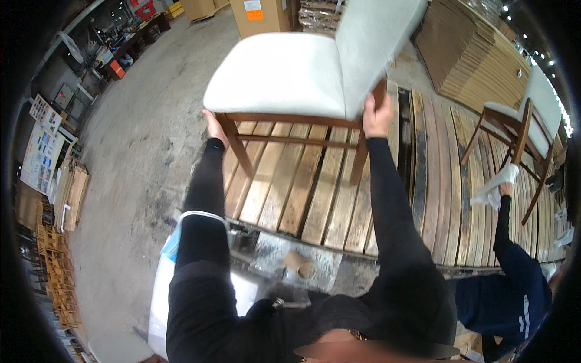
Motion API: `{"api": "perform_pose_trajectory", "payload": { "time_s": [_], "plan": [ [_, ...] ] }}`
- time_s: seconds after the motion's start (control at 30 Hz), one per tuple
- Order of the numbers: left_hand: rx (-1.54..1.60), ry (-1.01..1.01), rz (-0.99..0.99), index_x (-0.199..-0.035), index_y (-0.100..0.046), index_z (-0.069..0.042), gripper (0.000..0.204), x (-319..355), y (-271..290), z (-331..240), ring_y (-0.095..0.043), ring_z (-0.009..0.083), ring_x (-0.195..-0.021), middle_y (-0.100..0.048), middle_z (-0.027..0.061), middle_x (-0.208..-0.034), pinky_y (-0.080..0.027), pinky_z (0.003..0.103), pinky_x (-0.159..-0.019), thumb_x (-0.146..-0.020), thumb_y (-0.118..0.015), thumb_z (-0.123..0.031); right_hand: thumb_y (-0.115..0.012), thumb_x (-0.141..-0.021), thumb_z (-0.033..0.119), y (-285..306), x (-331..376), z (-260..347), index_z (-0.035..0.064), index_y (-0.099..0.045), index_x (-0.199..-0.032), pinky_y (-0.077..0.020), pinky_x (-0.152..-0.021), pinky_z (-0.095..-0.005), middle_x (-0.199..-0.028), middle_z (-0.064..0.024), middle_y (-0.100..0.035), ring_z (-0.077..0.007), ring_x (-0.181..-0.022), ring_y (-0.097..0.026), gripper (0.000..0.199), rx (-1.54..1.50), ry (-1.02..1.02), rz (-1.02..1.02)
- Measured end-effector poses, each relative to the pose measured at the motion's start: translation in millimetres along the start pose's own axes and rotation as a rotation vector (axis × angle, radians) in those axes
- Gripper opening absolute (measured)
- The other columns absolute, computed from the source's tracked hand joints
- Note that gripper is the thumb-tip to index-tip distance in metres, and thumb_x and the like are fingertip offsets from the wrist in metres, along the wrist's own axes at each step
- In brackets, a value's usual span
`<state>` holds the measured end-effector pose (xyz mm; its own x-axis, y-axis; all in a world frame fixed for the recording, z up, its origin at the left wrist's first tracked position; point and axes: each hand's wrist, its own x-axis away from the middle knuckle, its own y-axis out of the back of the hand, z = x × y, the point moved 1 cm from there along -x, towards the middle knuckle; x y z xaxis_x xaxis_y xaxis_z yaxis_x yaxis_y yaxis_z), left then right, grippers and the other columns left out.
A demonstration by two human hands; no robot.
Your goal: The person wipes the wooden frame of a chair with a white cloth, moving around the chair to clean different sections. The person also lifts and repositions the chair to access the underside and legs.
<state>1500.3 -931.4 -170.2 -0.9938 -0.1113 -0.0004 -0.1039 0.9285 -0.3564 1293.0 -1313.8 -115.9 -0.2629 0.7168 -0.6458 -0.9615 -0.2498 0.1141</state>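
A dining chair (284, 75) with a pale upholstered seat and back and dark brown wooden legs stands upright in front of me, its backrest to the right. My left hand (216, 129) is closed around the seat's front corner by the top of a front leg, fingers partly hidden. My right hand (377, 117) grips the brown wood where the backrest meets the rear leg. Below the chair lies a slatted wooden platform (308, 196). Whether all its legs touch the slats, I cannot tell.
On the right, a co-worker (505, 296) holds white wrapping (499, 183) against the leg of a similar chair (514, 121). Flat cardboard (469, 54) is stacked at the back right, near a carton (260, 17). A cardboard tube (299, 265) lies on the near side of the platform.
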Motion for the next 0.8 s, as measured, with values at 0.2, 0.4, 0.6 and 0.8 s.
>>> {"api": "perform_pose_trajectory", "payload": {
  "time_s": [0.2,0.4,0.6,0.8],
  "plan": [
    [0.067,0.153,0.13,-0.161,-0.021,-0.009,0.092,-62,-69,76,-0.022,0.0282,-0.152,-0.022,0.0096,-0.166,-0.022,0.042,-0.122,-0.098,-0.025,-0.076,-0.068,-0.088,0.059,2,3,-84,-0.0012,-0.056,-0.105,-0.0531,-0.071,-0.0413,-0.087,-0.0193,-0.069,-0.035,-0.083,-0.071,0.064,-0.178,0.104,-0.039],
    [-0.168,0.193,0.029,-0.156,-0.033,-0.007,0.092,-68,-108,84,-0.036,0.029,-0.145,-0.038,0.0116,-0.158,-0.029,0.047,-0.117,-0.096,-0.031,-0.077,-0.065,-0.087,0.067,-15,-26,-119,-0.0013,-0.054,-0.11,-0.0526,-0.076,-0.0417,-0.089,-0.0189,-0.069,-0.0347,-0.085,-0.069,0.073,-0.115,0.097,0.0],
    [-0.22,0.296,0.149,-0.118,-0.06,-0.012,0.061,23,-51,122,-0.055,0.0179,-0.073,-0.058,0.001,-0.084,-0.049,0.036,-0.067,-0.1,-0.042,-0.067,-0.057,-0.097,0.052,-14,-25,-134,-0.0068,-0.047,-0.134,-0.0465,-0.101,-0.0475,-0.13,-0.0309,-0.059,-0.0435,-0.123,-0.058,0.07,0.127,-0.009,0.069],
    [-0.444,0.5,0.628,-0.093,-0.069,-0.003,0.027,344,125,173,-0.061,0.0131,-0.06,-0.069,0.0058,-0.075,-0.051,0.03,-0.054,-0.099,-0.055,-0.026,-0.057,-0.102,0.034,19,52,-165,-0.0132,-0.05,-0.131,-0.048,-0.099,-0.0487,-0.126,-0.034,-0.059,-0.0431,-0.116,-0.06,0.056,0.309,-0.114,0.39]
  ]
}}
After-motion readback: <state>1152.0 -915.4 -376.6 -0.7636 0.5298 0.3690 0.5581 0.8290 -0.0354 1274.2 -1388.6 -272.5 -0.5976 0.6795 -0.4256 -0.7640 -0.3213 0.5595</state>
